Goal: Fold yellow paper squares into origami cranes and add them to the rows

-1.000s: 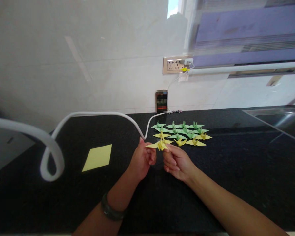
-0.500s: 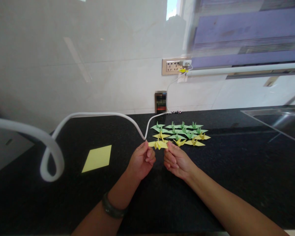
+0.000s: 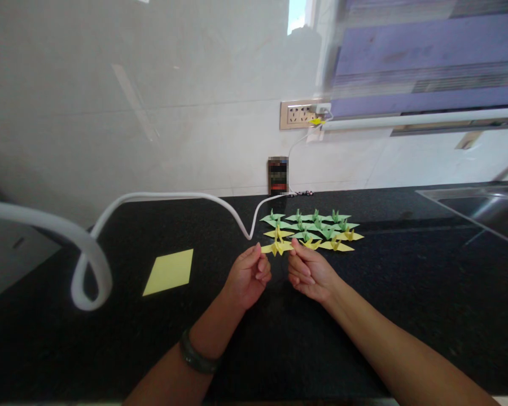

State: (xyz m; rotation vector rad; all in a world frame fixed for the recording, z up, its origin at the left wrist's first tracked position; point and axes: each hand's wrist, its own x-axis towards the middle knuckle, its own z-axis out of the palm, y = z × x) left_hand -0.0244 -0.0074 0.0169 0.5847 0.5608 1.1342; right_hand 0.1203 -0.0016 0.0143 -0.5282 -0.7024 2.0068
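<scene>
A yellow paper crane [image 3: 277, 247] is stretched between my two hands, its wings spread sideways. My left hand [image 3: 249, 275] pinches one wing tip between thumb and forefinger. At the opposite wing tip, my right hand [image 3: 312, 272] is closed in the same kind of pinch, its other fingers curled. Just beyond stand rows of folded cranes, green ones [image 3: 317, 225] toward the back and yellow ones [image 3: 336, 245] nearer me. The held crane partly covers the cranes behind it. To the left of my hands lies a flat yellow paper sheet [image 3: 168, 272].
A thick white cable [image 3: 173, 195] loops across the left side, close to the camera. A phone-like device with a blurred screen [image 3: 278, 176] leans on the wall below a socket panel [image 3: 298, 115]. A sink [image 3: 482, 208] is set into the black counter [image 3: 427, 293] at right.
Both hands and the held crane have shifted slightly to the right in the view. The crane's wings look a little flatter and its body shows more clearly.
</scene>
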